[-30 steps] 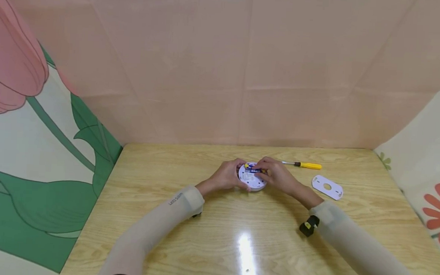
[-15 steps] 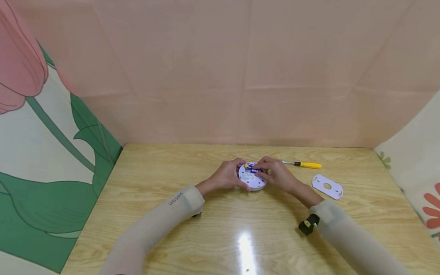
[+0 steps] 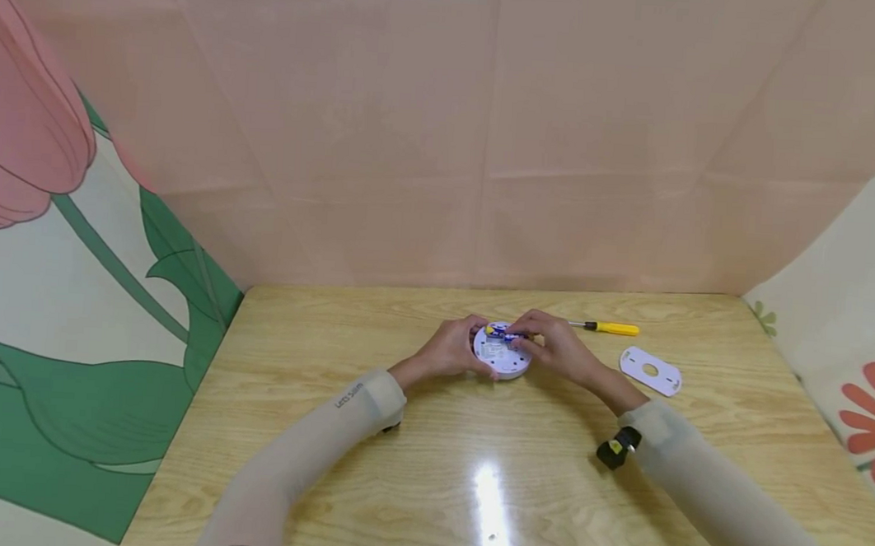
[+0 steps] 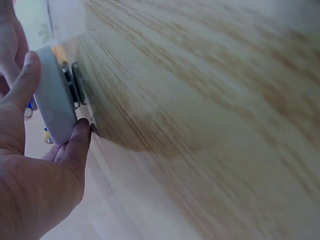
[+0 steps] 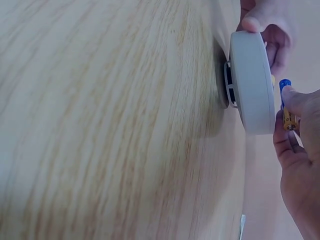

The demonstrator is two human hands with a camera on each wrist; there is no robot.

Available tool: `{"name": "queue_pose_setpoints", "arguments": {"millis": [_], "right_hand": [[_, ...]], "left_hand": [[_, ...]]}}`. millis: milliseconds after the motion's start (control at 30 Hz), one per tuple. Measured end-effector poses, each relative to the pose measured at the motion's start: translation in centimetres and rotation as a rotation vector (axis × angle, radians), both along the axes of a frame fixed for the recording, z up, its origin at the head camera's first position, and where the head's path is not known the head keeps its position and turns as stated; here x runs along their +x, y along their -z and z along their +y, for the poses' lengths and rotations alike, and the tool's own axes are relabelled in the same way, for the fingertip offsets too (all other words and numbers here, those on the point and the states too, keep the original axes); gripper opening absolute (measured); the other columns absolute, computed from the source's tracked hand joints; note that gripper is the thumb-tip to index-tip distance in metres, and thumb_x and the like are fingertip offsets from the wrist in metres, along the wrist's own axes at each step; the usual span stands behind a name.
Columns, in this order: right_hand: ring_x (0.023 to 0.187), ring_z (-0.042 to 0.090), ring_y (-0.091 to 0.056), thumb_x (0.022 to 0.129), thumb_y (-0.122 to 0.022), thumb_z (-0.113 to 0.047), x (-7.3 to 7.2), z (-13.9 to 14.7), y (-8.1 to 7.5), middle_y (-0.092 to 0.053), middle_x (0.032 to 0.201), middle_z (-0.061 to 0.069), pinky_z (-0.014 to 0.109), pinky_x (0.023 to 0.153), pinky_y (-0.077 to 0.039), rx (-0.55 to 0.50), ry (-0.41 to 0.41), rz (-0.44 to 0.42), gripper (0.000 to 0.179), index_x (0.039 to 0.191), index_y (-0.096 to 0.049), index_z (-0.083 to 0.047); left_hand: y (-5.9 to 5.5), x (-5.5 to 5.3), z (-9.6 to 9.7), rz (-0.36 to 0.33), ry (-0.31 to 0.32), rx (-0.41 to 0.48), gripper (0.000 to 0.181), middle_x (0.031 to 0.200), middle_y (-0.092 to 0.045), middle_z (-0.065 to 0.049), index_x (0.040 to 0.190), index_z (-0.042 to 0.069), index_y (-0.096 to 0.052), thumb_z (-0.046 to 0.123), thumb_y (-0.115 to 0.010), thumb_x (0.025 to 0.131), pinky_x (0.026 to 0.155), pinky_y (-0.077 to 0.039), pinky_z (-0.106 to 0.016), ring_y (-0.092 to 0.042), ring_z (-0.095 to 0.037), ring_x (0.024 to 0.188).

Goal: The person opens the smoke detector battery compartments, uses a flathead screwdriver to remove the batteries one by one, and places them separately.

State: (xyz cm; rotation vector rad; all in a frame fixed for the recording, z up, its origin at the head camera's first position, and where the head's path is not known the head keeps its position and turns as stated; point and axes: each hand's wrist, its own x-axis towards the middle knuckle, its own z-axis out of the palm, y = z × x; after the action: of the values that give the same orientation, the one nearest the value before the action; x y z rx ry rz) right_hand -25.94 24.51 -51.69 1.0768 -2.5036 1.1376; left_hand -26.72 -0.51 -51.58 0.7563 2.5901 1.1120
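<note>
White and round, the device [image 3: 503,362] is gripped at its rim by the left hand [image 3: 450,347], on or just above the bench [image 3: 426,487] — the right hand [image 3: 558,350] pinches a blue-and-orange battery [image 5: 289,120] close over the device's face — a yellow-handled screwdriver [image 3: 616,328] lies to the right

A creased pinkish backdrop [image 3: 385,138] rises behind a glossy wood-grain table [image 3: 396,493].
</note>
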Motion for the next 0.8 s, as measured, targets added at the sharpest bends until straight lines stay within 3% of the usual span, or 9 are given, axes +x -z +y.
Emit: {"name": "queue_pose_setpoints", "arguments": {"millis": [467,800], "right_hand": [[0.101,0.026,-0.071,0.094,-0.075,0.006,-0.2,1.3,0.0,-0.076,0.108,0.009,0.018,0.092,-0.057,-0.098,0.016,-0.130,0.021,0.114,-0.078,-0.002],[0.103,0.031,-0.072,0.094,-0.074,0.008,-0.1,2.6,0.0,-0.077,0.110,0.014,0.019,0.093,-0.058,-0.127,0.048,-0.173,0.022,0.113,-0.079,-0.002]], "left_hand": [[0.0,0.1,0.0,0.000,-0.013,0.010,0.095,0.135,-0.070,-0.009,0.144,0.004,-0.058,0.032,-0.104,0.066,0.103,-0.052,-0.027,-0.066,-0.017,0.118],[0.0,0.0,0.1,-0.006,-0.016,0.010,0.096,0.137,-0.069,-0.010,0.145,0.004,-0.058,0.031,-0.104,0.066,0.108,-0.050,-0.030,-0.065,-0.020,0.122]]}}
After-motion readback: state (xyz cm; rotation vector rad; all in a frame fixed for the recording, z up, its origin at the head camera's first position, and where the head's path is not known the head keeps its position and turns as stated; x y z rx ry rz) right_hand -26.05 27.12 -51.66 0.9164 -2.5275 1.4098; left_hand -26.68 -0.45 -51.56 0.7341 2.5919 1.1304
